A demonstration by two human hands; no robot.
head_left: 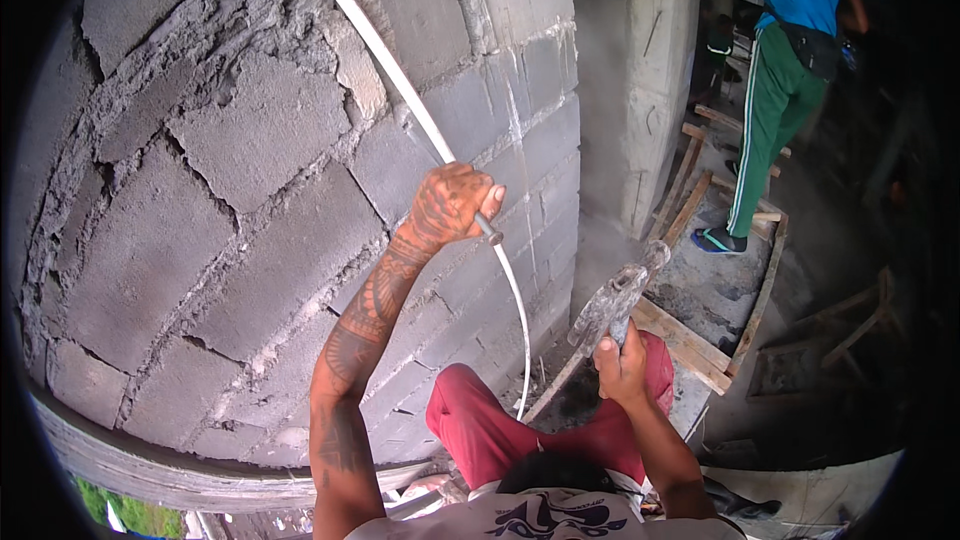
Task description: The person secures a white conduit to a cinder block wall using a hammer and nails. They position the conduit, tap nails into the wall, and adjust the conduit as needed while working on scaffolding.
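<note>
My left hand (452,198) is closed round a long white flexible conduit (385,50) and a metal chisel (488,230), whose flat round head pokes out below the fist, against a block wall (260,140). The conduit curves on down toward my knees. My right hand (620,365) grips a worn, dust-caked hammer (620,295) by its handle, low and to the right of my left hand, with the head raised over my right knee.
At upper right a person (780,90) in green trousers and sandals stands on a wood-framed platform (735,340). A concrete column and recessed opening (650,100) adjoin the blockwork. More timber pieces (850,330) lie in shadow at right. A ledge (180,475) runs along the lower left.
</note>
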